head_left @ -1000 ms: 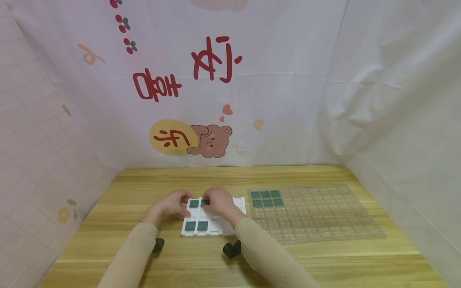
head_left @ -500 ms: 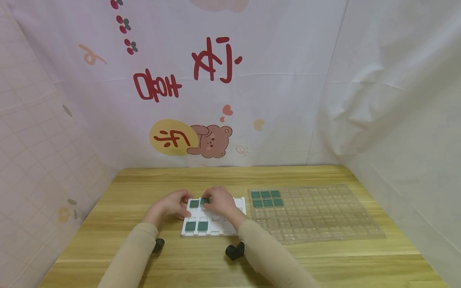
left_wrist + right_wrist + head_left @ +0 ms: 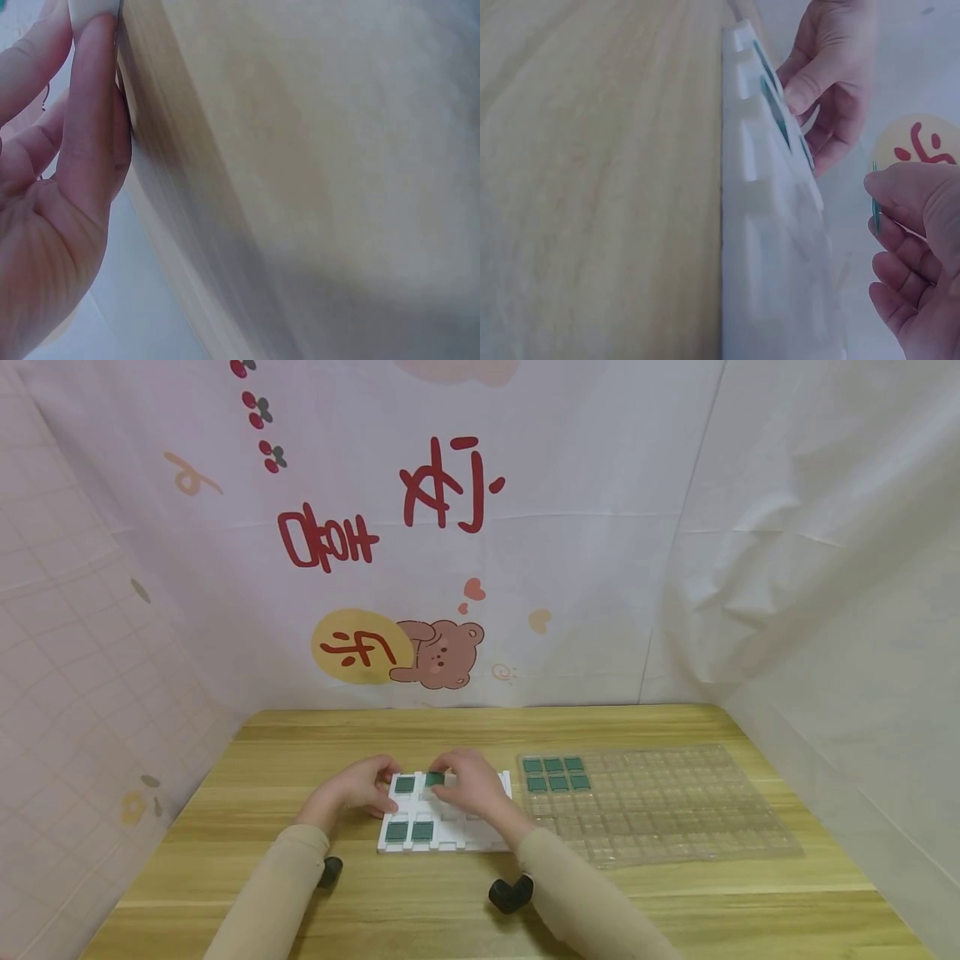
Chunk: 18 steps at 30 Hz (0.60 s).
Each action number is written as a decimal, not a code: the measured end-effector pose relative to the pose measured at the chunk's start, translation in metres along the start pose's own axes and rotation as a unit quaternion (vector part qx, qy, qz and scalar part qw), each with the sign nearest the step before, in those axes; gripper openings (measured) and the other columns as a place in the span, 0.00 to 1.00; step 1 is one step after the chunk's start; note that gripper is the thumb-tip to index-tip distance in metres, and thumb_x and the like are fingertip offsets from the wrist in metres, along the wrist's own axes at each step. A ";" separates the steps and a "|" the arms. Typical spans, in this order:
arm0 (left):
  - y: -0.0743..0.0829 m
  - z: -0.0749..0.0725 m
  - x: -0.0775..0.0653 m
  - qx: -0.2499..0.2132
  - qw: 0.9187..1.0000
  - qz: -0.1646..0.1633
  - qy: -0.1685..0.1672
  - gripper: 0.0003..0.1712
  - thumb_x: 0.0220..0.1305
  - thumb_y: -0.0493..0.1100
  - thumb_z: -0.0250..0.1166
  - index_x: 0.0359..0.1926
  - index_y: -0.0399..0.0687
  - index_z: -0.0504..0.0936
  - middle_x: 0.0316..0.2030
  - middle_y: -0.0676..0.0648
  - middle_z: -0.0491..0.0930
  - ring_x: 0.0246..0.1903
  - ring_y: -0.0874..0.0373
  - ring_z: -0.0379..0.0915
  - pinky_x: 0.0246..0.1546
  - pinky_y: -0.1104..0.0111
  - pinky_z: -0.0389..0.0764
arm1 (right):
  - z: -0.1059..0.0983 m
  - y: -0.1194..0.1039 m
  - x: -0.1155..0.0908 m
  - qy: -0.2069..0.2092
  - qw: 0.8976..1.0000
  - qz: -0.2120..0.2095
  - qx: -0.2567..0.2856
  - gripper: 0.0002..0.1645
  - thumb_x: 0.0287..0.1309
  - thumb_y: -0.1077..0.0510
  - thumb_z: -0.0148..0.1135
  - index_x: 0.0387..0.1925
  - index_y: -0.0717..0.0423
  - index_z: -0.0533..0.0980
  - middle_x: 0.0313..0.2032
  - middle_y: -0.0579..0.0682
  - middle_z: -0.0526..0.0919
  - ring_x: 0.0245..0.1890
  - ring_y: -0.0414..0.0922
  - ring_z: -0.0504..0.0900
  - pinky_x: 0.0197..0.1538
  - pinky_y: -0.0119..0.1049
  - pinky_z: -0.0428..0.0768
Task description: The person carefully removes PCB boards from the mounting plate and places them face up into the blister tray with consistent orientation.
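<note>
My left hand grips the left end of a white slotted tray; in the left wrist view its fingers press against the white edge. Between thumb and fingertip, my right hand pinches a thin green square chip, seen edge-on and off the tray in the right wrist view. Below this chip, part of the tray's back row is hidden by the hand. Three other green chips lie in the tray: one at the back left and two along the front.
To the right lies a large clear plastic tray with many pockets; several green chips fill its back left corner. Black wrist mounts hang under the forearms. White printed cloth walls the wooden table.
My right hand has lifted the green chip out of the tray's back row and moved slightly right with it. The left hand stays in place on the tray.
</note>
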<state>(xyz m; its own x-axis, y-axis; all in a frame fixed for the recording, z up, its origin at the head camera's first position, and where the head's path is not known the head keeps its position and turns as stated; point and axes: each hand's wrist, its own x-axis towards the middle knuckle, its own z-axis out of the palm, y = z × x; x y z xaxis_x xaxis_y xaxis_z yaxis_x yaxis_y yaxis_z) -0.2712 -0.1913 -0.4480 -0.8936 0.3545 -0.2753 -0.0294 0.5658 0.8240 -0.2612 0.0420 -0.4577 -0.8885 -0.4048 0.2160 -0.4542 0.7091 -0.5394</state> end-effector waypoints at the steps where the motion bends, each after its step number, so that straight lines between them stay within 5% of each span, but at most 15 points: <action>1: 0.000 0.000 0.000 -0.001 1.000 0.000 0.001 0.35 0.47 0.25 0.75 0.57 0.33 0.72 0.46 0.40 0.70 0.38 0.51 0.71 0.32 0.61 0.84 | -0.001 0.001 -0.001 0.002 1.000 -0.003 -0.002 0.13 0.55 0.51 0.73 0.42 0.46 0.83 0.42 0.40 0.83 0.49 0.44 0.75 0.53 0.40 0.75; 18: 0.000 0.001 0.001 0.007 1.000 -0.001 0.003 0.37 0.46 0.26 0.76 0.58 0.33 0.72 0.47 0.40 0.69 0.38 0.50 0.69 0.32 0.62 0.84 | -0.039 0.009 -0.018 0.056 0.996 -0.064 0.036 0.13 0.56 0.58 0.72 0.44 0.53 0.83 0.43 0.45 0.85 0.44 0.50 0.80 0.48 0.39 0.76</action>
<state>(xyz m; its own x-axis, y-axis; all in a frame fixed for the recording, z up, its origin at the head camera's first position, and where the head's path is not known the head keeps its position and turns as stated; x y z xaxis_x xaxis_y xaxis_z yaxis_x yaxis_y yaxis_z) -0.2718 -0.1905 -0.4483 -0.8962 0.3494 -0.2733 -0.0238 0.5773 0.8162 -0.2517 0.0787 -0.4346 -0.8267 -0.4195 0.3749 -0.5626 0.6101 -0.5579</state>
